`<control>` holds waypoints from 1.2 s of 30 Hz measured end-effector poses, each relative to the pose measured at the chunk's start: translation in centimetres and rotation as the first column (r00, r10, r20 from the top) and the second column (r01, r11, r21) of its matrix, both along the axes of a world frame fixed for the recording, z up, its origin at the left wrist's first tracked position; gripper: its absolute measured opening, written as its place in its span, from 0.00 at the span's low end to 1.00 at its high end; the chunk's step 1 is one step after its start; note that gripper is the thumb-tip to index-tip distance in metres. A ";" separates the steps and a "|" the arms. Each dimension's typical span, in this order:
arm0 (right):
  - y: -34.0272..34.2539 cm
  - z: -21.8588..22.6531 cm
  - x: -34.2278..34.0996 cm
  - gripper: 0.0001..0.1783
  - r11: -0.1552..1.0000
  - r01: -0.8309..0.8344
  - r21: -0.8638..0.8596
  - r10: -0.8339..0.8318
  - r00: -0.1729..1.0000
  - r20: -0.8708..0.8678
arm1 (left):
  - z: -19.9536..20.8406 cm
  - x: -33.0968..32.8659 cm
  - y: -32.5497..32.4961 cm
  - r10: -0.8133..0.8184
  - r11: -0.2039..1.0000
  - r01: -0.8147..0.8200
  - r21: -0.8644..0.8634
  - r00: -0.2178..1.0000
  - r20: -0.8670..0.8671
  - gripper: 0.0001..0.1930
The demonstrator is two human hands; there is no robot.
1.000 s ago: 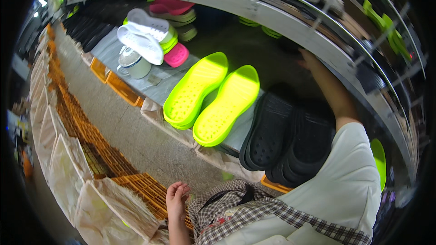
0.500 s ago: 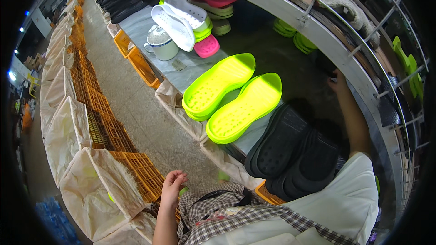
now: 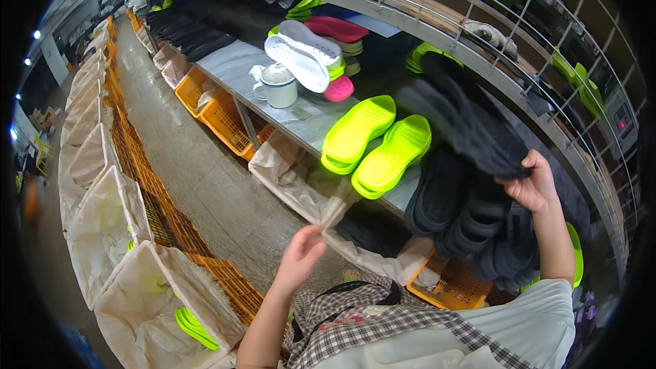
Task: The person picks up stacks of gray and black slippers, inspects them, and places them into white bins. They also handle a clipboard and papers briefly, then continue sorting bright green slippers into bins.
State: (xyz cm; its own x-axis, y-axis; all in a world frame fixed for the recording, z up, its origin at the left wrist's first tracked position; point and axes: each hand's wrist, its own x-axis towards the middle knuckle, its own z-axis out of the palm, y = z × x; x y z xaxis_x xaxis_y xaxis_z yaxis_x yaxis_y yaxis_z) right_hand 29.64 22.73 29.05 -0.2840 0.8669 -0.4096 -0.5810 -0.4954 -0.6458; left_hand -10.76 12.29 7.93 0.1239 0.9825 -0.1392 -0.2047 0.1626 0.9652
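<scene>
My right hand [image 3: 533, 188] is closed on the near end of some black shoe soles [image 3: 471, 123], raised over the back of the bench. Motion blurs them, and I cannot tell how many there are. More black soles [image 3: 437, 195] stand in a row at the near right of the bench. Two stacks of bright yellow-green soles [image 3: 386, 160] lie left of them. My left hand [image 3: 301, 256] hovers in front of the bench, fingers loosely bent and apart, holding nothing.
White soles [image 3: 297, 61], pink ones [image 3: 339, 89] and a lidded enamel mug [image 3: 277, 85] stand farther along the bench. A wire-grid rack [image 3: 424, 0] runs above its back. Orange crates [image 3: 225, 119] sit below. Cloth-lined bins [image 3: 157, 301] line the aisle's left side.
My right hand has come nearer from the back of the bench, now with black soles in it. My left hand has moved up and right. The view has shifted.
</scene>
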 end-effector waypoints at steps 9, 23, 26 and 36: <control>-9.4 -5.9 -21.2 0.50 0.614 -0.692 0.379 0.184 0.593 0.784 | 7.2 -3.6 -0.1 0.167 0.983 -0.168 -0.069 0.691 0.704 0.32; -15.8 -10.7 -31.2 0.68 -0.036 -0.897 0.442 -0.200 0.439 0.876 | 0.8 -11.1 -6.3 0.243 0.936 -0.347 -0.058 0.519 0.819 0.37; -15.8 -11.0 -31.7 0.71 -0.063 -0.851 0.521 -0.242 0.519 0.820 | -0.1 -11.1 -6.1 0.191 0.951 -0.308 -0.033 0.502 0.843 0.33; -15.1 -11.4 -32.0 0.74 0.036 -0.844 0.535 -0.138 0.526 0.839 | -2.2 -10.6 -5.6 0.054 0.969 -0.240 0.060 0.441 0.896 0.24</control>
